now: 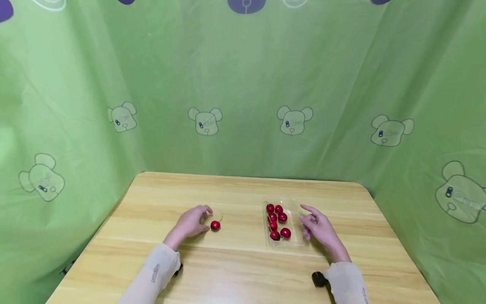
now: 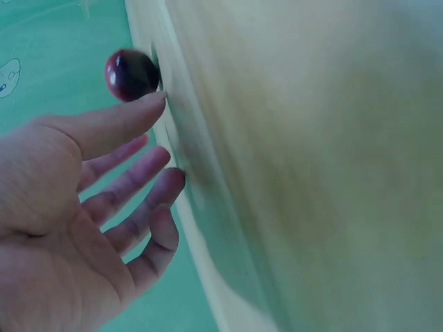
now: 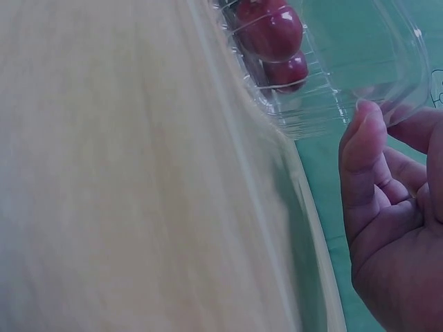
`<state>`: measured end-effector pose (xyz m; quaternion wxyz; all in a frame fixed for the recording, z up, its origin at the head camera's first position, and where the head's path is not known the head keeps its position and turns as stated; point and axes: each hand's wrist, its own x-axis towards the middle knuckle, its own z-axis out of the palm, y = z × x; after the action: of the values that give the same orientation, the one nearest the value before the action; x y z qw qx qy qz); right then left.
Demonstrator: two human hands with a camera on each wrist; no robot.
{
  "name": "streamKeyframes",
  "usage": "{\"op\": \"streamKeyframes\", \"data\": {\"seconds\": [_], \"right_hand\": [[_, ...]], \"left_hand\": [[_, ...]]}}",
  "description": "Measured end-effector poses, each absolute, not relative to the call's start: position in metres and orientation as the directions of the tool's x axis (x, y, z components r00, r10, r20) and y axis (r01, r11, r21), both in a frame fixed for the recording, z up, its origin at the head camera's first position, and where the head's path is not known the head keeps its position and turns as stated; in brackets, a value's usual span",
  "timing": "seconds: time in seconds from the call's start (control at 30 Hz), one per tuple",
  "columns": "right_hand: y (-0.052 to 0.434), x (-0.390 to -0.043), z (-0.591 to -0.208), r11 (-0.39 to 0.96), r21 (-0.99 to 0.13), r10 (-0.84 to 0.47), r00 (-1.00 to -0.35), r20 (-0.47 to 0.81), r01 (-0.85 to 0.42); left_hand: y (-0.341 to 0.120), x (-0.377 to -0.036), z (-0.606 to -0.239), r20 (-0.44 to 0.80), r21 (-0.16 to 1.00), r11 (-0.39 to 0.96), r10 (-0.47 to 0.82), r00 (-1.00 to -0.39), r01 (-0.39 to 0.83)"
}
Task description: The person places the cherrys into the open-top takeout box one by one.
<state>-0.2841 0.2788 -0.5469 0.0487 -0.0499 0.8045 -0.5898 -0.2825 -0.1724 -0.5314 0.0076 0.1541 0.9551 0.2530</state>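
A single red cherry (image 1: 215,225) with a thin stem lies on the table at the left. Beside it is my left hand (image 1: 191,221), fingers loosely bent and thumb tip right at the cherry, which shows dark and glossy in the left wrist view. A clear plastic tray (image 1: 294,241) holds several red cherries (image 1: 282,217), most of them along its left side. My right hand (image 1: 320,228) is at the tray's right edge with fingers loosely bent. In the right wrist view, its thumb tip (image 3: 370,111) overlaps the tray's transparent wall.
The wooden table (image 1: 235,270) has rounded far corners. A green curtain (image 1: 243,152) with bear-head prints hangs behind it and along both sides. A black wrist device (image 1: 319,279) shows by the right sleeve.
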Motion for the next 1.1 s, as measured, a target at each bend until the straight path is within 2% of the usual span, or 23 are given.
{"op": "streamKeyframes", "data": {"seconds": [0.13,0.33,0.47,0.83,1.1], "right_hand": [[0.28,-0.285,-0.547,0.309,-0.951,-0.138,-0.99,-0.015,-0.029],[0.281,-0.286,-0.547,0.306,-0.951,-0.135,-0.991,-0.003,-0.039],[0.28,-0.286,-0.548,0.301,-0.953,-0.141,-0.99,-0.007,-0.036],[0.279,-0.285,-0.547,0.295,-0.955,-0.135,-0.991,-0.022,-0.019],[0.28,-0.286,-0.548,0.296,-0.955,-0.136,-0.99,-0.024,-0.018]], "left_hand": [[-0.173,-0.289,-0.531,0.051,0.469,0.803,0.39,-0.919,0.367],[-0.172,-0.299,-0.53,0.043,0.45,0.692,0.614,-0.788,0.564],[-0.168,-0.302,-0.529,0.021,0.445,0.662,0.665,-0.746,0.603],[-0.168,-0.299,-0.53,0.035,0.454,0.688,0.621,-0.783,0.566],[-0.17,-0.298,-0.529,0.072,0.394,0.702,0.62,-0.781,0.594]]}}
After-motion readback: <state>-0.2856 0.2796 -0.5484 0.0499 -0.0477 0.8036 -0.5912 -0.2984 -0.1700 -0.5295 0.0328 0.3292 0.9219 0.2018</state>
